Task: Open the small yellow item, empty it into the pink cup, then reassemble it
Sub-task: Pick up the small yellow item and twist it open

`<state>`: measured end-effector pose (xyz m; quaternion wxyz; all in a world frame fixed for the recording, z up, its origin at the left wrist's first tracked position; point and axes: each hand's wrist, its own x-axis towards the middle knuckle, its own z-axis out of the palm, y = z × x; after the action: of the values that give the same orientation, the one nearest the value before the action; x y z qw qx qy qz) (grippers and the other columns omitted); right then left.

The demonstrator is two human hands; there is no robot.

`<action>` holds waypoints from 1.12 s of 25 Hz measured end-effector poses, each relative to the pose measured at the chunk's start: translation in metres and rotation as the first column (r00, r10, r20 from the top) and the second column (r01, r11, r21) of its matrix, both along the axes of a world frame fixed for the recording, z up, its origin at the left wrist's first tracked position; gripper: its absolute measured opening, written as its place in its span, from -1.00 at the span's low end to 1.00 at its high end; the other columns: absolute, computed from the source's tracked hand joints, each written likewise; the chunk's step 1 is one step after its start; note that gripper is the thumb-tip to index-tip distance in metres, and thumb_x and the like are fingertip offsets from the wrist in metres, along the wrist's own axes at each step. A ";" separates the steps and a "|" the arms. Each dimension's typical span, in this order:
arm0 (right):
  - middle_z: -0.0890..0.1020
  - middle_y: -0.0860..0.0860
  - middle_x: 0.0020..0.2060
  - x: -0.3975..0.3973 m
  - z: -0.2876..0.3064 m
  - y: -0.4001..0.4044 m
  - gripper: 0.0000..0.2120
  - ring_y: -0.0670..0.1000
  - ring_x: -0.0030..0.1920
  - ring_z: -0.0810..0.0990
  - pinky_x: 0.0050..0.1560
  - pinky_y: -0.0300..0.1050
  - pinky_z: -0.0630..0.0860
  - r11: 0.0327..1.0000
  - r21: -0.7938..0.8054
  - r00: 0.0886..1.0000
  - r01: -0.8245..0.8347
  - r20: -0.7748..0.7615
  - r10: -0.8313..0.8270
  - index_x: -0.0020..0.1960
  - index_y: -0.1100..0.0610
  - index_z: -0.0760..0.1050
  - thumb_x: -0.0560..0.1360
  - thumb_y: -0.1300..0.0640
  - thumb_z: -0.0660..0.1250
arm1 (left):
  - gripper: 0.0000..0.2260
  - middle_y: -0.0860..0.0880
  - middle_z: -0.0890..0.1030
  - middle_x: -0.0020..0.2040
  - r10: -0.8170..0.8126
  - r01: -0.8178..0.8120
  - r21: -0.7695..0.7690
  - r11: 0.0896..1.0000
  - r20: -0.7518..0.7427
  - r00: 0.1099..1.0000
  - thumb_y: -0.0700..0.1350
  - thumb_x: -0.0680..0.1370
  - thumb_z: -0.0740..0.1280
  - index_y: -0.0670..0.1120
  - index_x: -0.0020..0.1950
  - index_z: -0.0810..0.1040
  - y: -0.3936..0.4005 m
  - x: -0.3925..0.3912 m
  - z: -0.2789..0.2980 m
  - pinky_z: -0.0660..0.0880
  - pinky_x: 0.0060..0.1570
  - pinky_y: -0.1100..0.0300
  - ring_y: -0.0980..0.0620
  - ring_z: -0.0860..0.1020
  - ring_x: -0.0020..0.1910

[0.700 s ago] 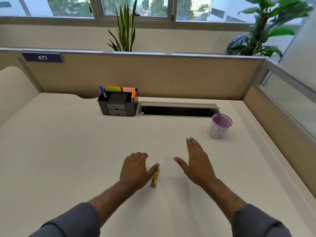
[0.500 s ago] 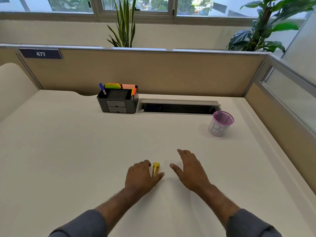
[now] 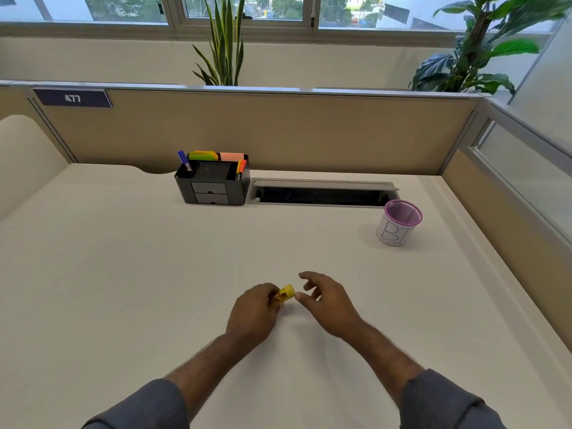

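The left hand point(image 3: 253, 314) is closed around the small yellow item point(image 3: 285, 295), pinching its near end between fingers and thumb so that the far end pokes out toward the right, low over the table point(image 3: 123, 274) and near the front middle of it. The right hand point(image 3: 328, 301) sits just beside it with fingers spread and loosely curled, holding nothing; its thumb tip is close to the exposed yellow end, though whether it touches cannot be told. The item looks closed, so the opening step appears not yet done. The pink cup point(image 3: 399, 222) stands upright well apart, toward the far right of the table, near the long cable slot point(image 3: 322, 193) and to the right of the black desk organizer point(image 3: 213, 187). The main risk from here is that gap: if the item is pulled apart where it is now held, whatever is inside would likely spill onto the table rather than into the cup. The item is small and mostly covered by the left fingers, so a twist or tug with a shallow pinch could make it slip, or send the loose part rolling away, possibly toward the open slot. A hard, sudden pull could also scatter the contents. The cup looks light and mesh-walled, so a careless knock while pouring might tip it, and very fine contents might pass through the mesh.
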<state>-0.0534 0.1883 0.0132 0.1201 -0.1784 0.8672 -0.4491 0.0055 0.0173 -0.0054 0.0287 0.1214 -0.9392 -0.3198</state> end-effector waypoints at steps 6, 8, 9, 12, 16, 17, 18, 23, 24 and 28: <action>0.67 -0.01 -0.16 -0.004 0.008 -0.002 -0.66 -0.14 -0.27 0.57 -0.09 -0.10 0.61 0.996 -0.042 0.992 -0.075 0.102 0.079 0.19 0.10 0.60 0.42 0.14 0.49 | -0.82 0.05 0.64 0.03 -0.119 0.124 0.046 0.991 -0.103 0.988 -0.11 0.55 0.37 -0.01 0.14 0.56 -0.001 0.000 0.009 0.50 -0.01 0.22 0.07 0.56 -0.03; 0.68 0.04 -0.22 -0.003 0.011 -0.001 -0.78 -0.06 -0.25 0.59 -0.06 0.01 0.62 0.994 -0.064 0.991 -0.088 0.095 0.094 0.08 0.10 0.64 0.43 0.18 0.47 | -0.78 0.08 0.63 0.05 -0.167 0.174 0.060 0.983 -0.108 0.980 -0.07 0.53 0.41 0.00 0.17 0.56 -0.001 0.002 0.010 0.50 0.02 0.22 0.08 0.56 -0.01; 0.68 0.05 -0.25 -0.001 0.013 -0.001 -0.84 -0.06 -0.27 0.57 -0.09 0.02 0.59 0.992 -0.062 0.991 -0.113 0.071 0.117 0.02 0.09 0.65 0.45 0.18 0.45 | -0.77 0.08 0.64 0.05 -0.179 0.188 0.071 0.980 -0.119 0.977 -0.06 0.52 0.42 0.01 0.17 0.58 0.000 0.002 0.011 0.50 0.01 0.21 0.09 0.56 -0.01; 0.65 0.01 -0.25 0.003 0.020 -0.003 -0.91 -0.05 -0.31 0.52 -0.18 -0.04 0.54 0.984 -0.016 0.984 -0.178 -0.027 0.178 -0.05 0.04 0.62 0.45 0.10 0.42 | -0.81 0.07 0.67 -0.03 -0.141 0.166 0.129 0.978 -0.185 0.973 -0.09 0.51 0.43 0.01 0.11 0.62 0.003 0.002 0.013 0.50 -0.06 0.22 0.09 0.57 -0.08; 0.60 -0.04 -0.28 0.003 0.028 -0.004 -0.95 -0.05 -0.29 0.50 -0.21 -0.04 0.52 0.977 0.070 0.968 -0.201 -0.136 0.209 -0.10 0.05 0.57 0.46 0.08 0.39 | -0.85 0.09 0.69 -0.06 -0.122 0.166 0.197 0.966 -0.217 0.969 -0.08 0.53 0.41 0.02 0.10 0.63 0.009 0.002 0.014 0.53 -0.07 0.24 0.10 0.60 -0.09; 0.59 -0.05 -0.29 0.003 0.030 -0.004 -0.96 -0.04 -0.28 0.50 -0.21 -0.04 0.51 0.973 0.092 0.962 -0.212 -0.155 0.224 -0.11 0.06 0.56 0.47 0.10 0.36 | -0.86 0.09 0.69 -0.07 -0.131 0.176 0.204 0.963 -0.216 0.968 -0.08 0.54 0.40 0.03 0.09 0.63 0.009 0.002 0.014 0.54 -0.07 0.24 0.10 0.60 -0.10; 0.57 -0.05 -0.30 0.002 0.032 -0.004 -0.95 -0.05 -0.28 0.49 -0.22 -0.04 0.49 0.968 0.115 0.956 -0.224 -0.166 0.241 -0.13 0.08 0.54 0.48 0.11 0.33 | -0.88 0.10 0.69 -0.09 -0.139 0.185 0.212 0.960 -0.214 0.967 -0.10 0.55 0.39 0.04 0.07 0.63 0.009 0.002 0.014 0.53 -0.08 0.26 0.11 0.60 -0.10; 0.52 -0.05 -0.34 -0.001 0.036 -0.002 -0.88 -0.05 -0.29 0.46 -0.26 -0.09 0.43 0.945 0.193 0.940 -0.264 -0.170 0.297 -0.18 0.13 0.50 0.51 0.12 0.29 | -0.85 0.28 0.62 -0.25 -0.180 0.225 0.213 0.951 -0.209 0.961 -0.18 0.55 0.36 0.10 -0.06 0.58 0.010 0.004 0.015 0.41 -0.19 0.46 0.24 0.57 -0.20; 0.52 -0.07 -0.33 0.000 0.036 -0.003 -0.90 -0.06 -0.29 0.46 -0.26 -0.13 0.42 0.946 0.198 0.940 -0.256 -0.176 0.291 -0.17 0.12 0.50 0.50 0.12 0.29 | -0.87 0.25 0.63 -0.25 -0.178 0.222 0.213 0.952 -0.208 0.962 -0.17 0.55 0.36 0.08 -0.07 0.58 0.011 0.004 0.015 0.46 -0.18 0.38 0.22 0.58 -0.20; 0.51 -0.12 -0.27 0.006 0.034 -0.005 -0.94 -0.09 -0.25 0.46 -0.25 -0.23 0.38 0.952 0.216 0.933 -0.219 -0.239 0.269 -0.08 0.08 0.51 0.50 0.14 0.27 | -0.97 0.08 0.67 -0.21 -0.142 0.187 0.198 0.962 -0.219 0.965 -0.08 0.52 0.41 0.04 -0.07 0.62 0.010 0.001 0.018 0.57 -0.09 0.03 0.05 0.59 -0.17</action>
<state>-0.0476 0.1832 0.0475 0.0740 -0.3315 0.8845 -0.3197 0.0070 0.0269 0.0126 0.0837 0.0118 -0.8977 -0.4324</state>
